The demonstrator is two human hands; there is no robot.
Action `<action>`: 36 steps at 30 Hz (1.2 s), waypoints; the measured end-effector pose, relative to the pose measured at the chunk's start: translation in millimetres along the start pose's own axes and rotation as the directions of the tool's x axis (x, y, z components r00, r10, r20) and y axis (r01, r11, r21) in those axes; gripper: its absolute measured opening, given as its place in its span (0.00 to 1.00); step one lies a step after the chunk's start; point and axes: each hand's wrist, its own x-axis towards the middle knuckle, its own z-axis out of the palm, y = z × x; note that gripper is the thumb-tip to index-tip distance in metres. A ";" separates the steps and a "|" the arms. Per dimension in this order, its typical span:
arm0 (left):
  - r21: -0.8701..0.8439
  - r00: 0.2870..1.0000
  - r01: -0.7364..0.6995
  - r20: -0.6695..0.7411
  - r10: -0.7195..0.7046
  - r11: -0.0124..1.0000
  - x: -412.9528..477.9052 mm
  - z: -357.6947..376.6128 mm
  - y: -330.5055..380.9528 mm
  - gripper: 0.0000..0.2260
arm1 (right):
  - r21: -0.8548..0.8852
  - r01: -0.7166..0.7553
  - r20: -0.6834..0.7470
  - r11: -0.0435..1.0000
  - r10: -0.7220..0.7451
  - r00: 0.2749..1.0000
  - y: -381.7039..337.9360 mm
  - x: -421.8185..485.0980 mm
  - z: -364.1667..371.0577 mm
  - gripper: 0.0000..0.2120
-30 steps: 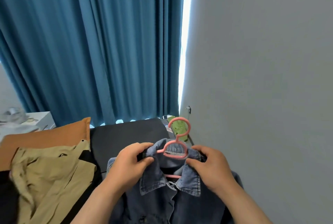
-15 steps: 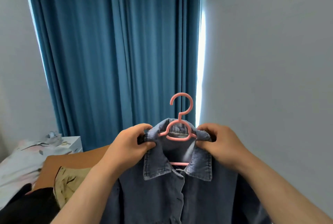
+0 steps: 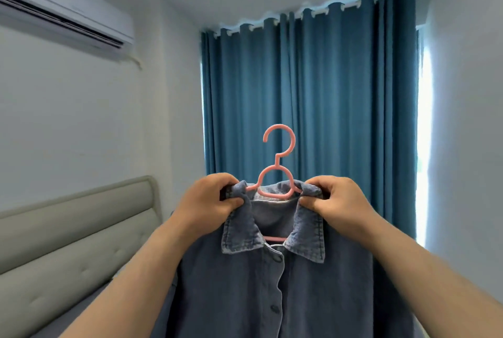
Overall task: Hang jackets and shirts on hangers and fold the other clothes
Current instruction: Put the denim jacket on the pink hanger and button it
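Denim shirt (image 3: 272, 283) is already on the pink hanger (image 3: 277, 174), held up in the air in front of the blue curtain (image 3: 313, 106), nothing under it. Left hand (image 3: 209, 201) pinches collar + hanger arm on its side, right hand (image 3: 340, 201) does the same opp side; both clenched on fabric. Hook stands upright, free. To finish well imo: keep shoulders level, seat collar evenly on both arms, then shift one hand to the hook before hanging. No rail in view
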 end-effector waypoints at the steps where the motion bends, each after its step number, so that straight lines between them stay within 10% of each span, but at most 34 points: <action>1: 0.023 0.999 0.032 -0.017 -0.032 0.999 -4.3 -8.5 1.9 0.06 | 0.032 0.022 0.011 0.999 -0.022 1.000 -3.4 4.7 3.0 0.07; 16: 0.231 0.832 0.555 -0.151 -0.534 0.799 -136.8 -124.8 71.2 0.05 | 0.398 0.276 0.235 0.875 -0.388 0.891 -63.4 2.6 88.1 0.06; 36: 0.544 0.682 0.730 -0.549 -0.484 0.413 -309.6 -270.5 26.0 0.06 | 0.660 0.223 0.395 0.717 -0.584 0.709 -241.2 -54.1 276.1 0.06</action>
